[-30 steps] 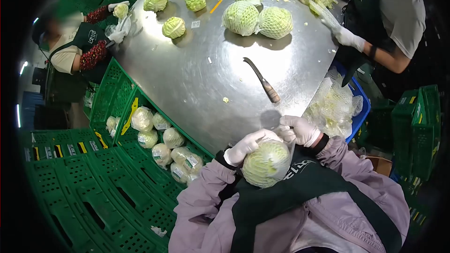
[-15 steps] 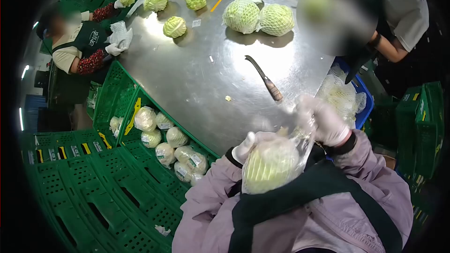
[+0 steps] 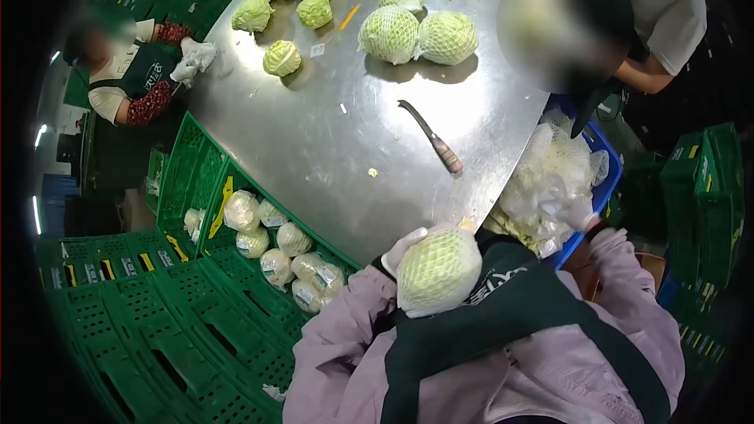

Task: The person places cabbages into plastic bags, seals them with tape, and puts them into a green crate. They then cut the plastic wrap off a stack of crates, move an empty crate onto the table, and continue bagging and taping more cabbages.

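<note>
The steel surface (image 3: 330,141) fills the upper middle of the view, round-edged and shiny, with green crates (image 3: 157,322) stacked along its lower left side and more green crates (image 3: 707,188) off to the right. One crate (image 3: 206,188) just under the surface edge holds a heap of wrapped cabbages (image 3: 275,247) with labels on them. A blue bin (image 3: 605,180) sits against the right edge of the surface, filled with a pile of clear bags and netting (image 3: 550,184). On the far part of the surface lie three netted cabbages (image 3: 416,27) close together, and to their left a loose group of bare cabbages (image 3: 287,0). A co-worker in a dark apron (image 3: 133,78) stands at the left edge of the surface with gloved hands raised, and another co-worker (image 3: 667,16) stands at the far right, partly blurred. The cabbage (image 3: 438,269) in hand, covered in white netting, is pressed against the person's chest just below the near edge of the surface. The left hand (image 3: 402,250), in a white glove, has its grip closed around the cabbage's upper left side. The right hand (image 3: 580,213), also gloved, reaches into the bag pile in the blue bin; whether its grip is closed on anything cannot be told. A knife (image 3: 430,137) with a wooden handle lies alone on the surface, well apart from both hands.
</note>
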### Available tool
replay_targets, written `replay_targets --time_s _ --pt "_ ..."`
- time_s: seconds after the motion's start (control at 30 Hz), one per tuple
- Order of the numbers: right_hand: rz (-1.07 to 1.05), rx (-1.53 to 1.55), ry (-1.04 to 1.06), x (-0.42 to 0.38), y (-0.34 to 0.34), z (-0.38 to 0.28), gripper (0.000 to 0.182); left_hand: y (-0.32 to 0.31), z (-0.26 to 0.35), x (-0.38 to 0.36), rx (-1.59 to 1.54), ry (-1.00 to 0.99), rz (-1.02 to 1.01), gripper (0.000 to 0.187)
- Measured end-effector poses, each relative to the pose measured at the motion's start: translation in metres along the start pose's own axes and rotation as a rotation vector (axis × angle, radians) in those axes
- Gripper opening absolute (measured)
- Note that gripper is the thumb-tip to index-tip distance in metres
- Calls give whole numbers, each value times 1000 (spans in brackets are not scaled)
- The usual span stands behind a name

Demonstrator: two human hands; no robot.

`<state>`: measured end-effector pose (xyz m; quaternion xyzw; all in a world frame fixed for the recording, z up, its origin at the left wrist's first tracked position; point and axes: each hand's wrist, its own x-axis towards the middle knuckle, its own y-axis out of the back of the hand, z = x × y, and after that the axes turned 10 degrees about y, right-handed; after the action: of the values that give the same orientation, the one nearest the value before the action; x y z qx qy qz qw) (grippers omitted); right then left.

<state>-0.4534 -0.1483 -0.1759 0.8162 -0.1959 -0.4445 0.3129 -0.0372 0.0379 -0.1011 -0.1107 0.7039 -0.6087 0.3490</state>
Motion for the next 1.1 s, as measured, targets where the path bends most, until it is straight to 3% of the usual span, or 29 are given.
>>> replay_targets --time_s 0.07,0.1,0.17,0.23,0.27,0.3,0.33,0.4,0.47,0.53,0.6,0.63,0.67,0.7,0.73,0.8,0.87,0.9,0.93,0.97,1.0,1.03,1.07,1.1 --pt "378 -294 117 -23 -10 -6 38 -5 -7 -4 -112 -58 35 67" --pt "376 -301 129 -18 -3 -9 38 -5 -11 -6 -251 -134 15 67" --pt "830 210 -151 -19 26 -69 42 -25 -3 -11 -352 -227 -6 63" --pt "765 580 100 -14 43 -120 42 -38 18 0 -240 -291 114 62" --pt "629 756 194 -11 52 -150 45 -43 29 9 -129 -351 227 60" --pt "486 924 289 -5 59 -175 49 -45 43 21 -145 -352 175 60" --pt "484 920 292 8 57 -190 49 -43 58 37 -168 -341 171 59" --pt "475 944 691 41 55 -209 57 -61 82 71 2 -474 160 54" --pt "488 1197 633 65 84 -224 64 -87 104 93 91 -557 194 52" --pt "213 1703 289 97 98 -201 64 -101 126 102 -118 -490 18 47" --pt "145 1709 372 122 112 -204 73 -50 130 144 665 -1082 442 53" --pt "68 1799 460 139 116 -203 73 -61 134 141 453 -1021 384 58" --pt "63 1854 411 158 120 -203 73 -70 136 133 246 -957 306 65" --pt "1 1875 432 175 123 -201 72 -57 131 125 482 -1092 476 68" --pt "147 1900 357 192 123 -199 71 -43 122 117 728 -1196 655 71" --pt "258 1891 254 199 120 -219 70 -42 92 53 353 -1180 499 67" --pt "279 1846 210 217 133 -222 69 -20 79 -6 318 -1340 763 60" --pt "260 1678 332 256 132 -187 70 3 72 -40 380 -1334 1057 55" --pt "443 1469 508 273 133 -188 73 33 60 -70 280 -1359 1157 51" --pt "427 1582 311 278 144 -199 71 81 42 -102 239 -1429 1228 47" --pt "414 1676 110 277 160 -208 70 100 23 -133 326 -1330 1497 44" --pt "412 1662 112 275 166 -206 70 112 13 -162 -58 -1189 1587 33" --pt "454 1493 53 272 169 -201 60 145 -8 -180 -221 -1440 1578 19" --pt "491 1327 -2 270 170 -195 51 209 -43 -214 4 -1361 1751 15"
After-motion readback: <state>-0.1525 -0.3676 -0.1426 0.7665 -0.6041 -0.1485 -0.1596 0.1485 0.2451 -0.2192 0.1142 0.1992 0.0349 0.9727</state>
